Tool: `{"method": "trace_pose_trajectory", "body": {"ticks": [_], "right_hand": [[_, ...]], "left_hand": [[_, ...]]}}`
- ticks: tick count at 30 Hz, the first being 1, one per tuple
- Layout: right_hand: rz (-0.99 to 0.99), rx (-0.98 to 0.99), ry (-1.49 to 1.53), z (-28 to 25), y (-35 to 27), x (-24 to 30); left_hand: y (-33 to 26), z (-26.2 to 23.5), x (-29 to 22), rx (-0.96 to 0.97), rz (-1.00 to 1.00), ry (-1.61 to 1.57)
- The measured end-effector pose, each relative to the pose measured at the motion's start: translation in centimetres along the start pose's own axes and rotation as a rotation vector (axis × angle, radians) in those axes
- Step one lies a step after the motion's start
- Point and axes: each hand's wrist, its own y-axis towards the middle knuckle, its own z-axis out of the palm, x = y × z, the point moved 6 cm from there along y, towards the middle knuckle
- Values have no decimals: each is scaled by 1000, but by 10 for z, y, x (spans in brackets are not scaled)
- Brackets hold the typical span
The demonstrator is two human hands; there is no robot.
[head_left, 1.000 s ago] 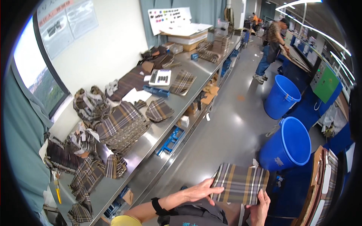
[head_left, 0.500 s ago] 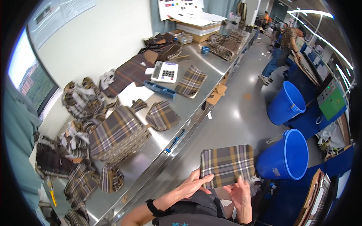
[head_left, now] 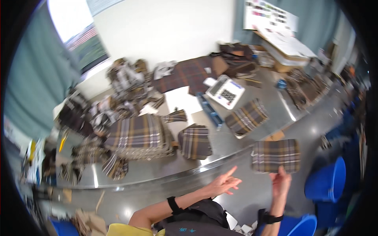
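My right hand (head_left: pixel 280 180) pinches the lower edge of a plaid fabric panel (head_left: pixel 275 155) in grey, mustard and white, with rounded corners. The panel hangs over the aisle just beyond the table's front edge. To its left, my left hand (head_left: pixel 223 183) is off the panel, fingers spread, holding nothing. On the metal table (head_left: pixel 236 151) lie a tall stack of matching plaid panels (head_left: pixel 136 131), a smaller pile of panels (head_left: pixel 195 141) beside it, and another plaid pile (head_left: pixel 247 117) farther right.
A white calculator (head_left: pixel 225 92) and a blue tray-like holder (head_left: pixel 209 110) lie behind the piles. Bundles of plaid scraps (head_left: pixel 128 80) crowd the back left. A box topped with papers (head_left: pixel 285 51) stands at the back right. Blue bins (head_left: pixel 326 181) stand on the floor at right.
My view has swung left toward the table. My left hand has let go of the panel and opened. The panel is now in my right hand, held farther from my body.
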Motion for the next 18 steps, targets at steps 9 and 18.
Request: {"method": "trace_pose_trajectory", "body": {"ticks": [9, 18], "right_hand": [[-14, 358, 326, 8, 334, 24], [107, 7, 164, -26, 442, -68]], "left_hand": [[-60, -53, 27, -579, -88, -151], [-132, -66, 58, -941, -134, -301]]}}
